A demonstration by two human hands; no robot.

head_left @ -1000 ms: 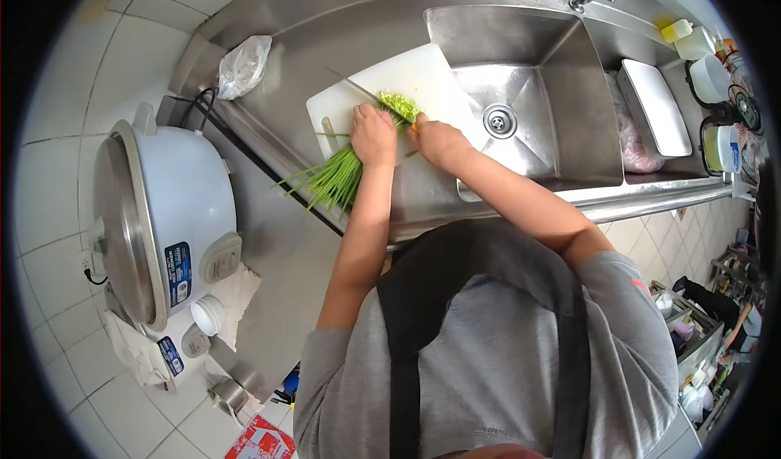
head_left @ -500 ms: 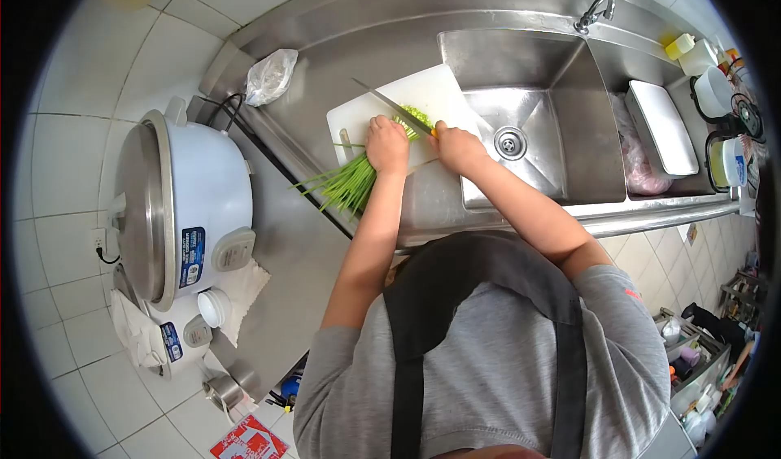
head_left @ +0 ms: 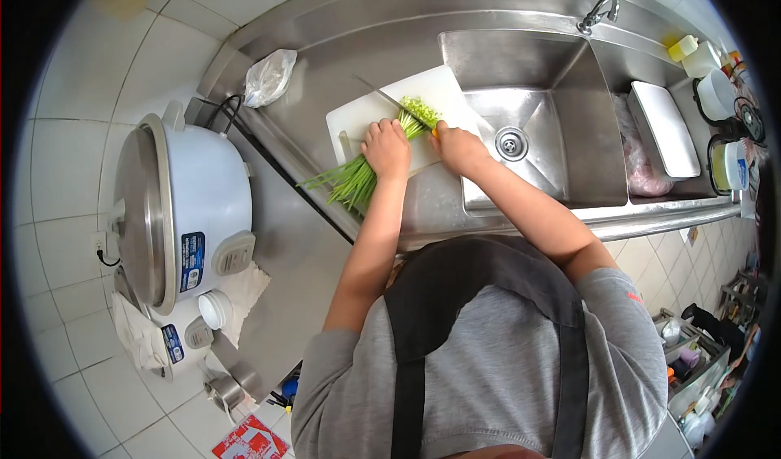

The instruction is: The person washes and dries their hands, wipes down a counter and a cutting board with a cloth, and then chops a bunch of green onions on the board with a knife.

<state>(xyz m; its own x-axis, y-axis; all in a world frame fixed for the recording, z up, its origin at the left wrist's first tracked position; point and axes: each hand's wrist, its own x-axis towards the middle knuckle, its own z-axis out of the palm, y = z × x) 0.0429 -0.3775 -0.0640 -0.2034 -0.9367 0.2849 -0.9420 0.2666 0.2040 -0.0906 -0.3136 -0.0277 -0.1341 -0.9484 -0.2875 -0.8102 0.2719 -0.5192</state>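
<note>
A white cutting board (head_left: 351,116) lies on the steel counter beside the sink. My left hand (head_left: 387,147) is closed over a bundle of long green stalks (head_left: 346,184), like chives or scallions, pressing it on the board. The stalks' loose ends fan out past the board's near left edge. My right hand (head_left: 461,148) grips the yellow-orange handle of a kitchen knife (head_left: 392,101). Its blade slants to the upper left across the cut ends, close to my left fingertips. Chopped green bits (head_left: 422,109) are heaped on the far side of the blade.
Right of the board is a steel sink (head_left: 578,117) with a faucet (head_left: 599,13). A second basin holds a metal pan (head_left: 663,130) and a plastic bag (head_left: 643,162). A crumpled clear bag (head_left: 270,78) sits at the back left. A large rice cooker (head_left: 207,207) stands left.
The knife has shifted slightly toward my left hand, and more of the chopped bits show beyond the blade. My left fingers have moved a little along the bundle.
</note>
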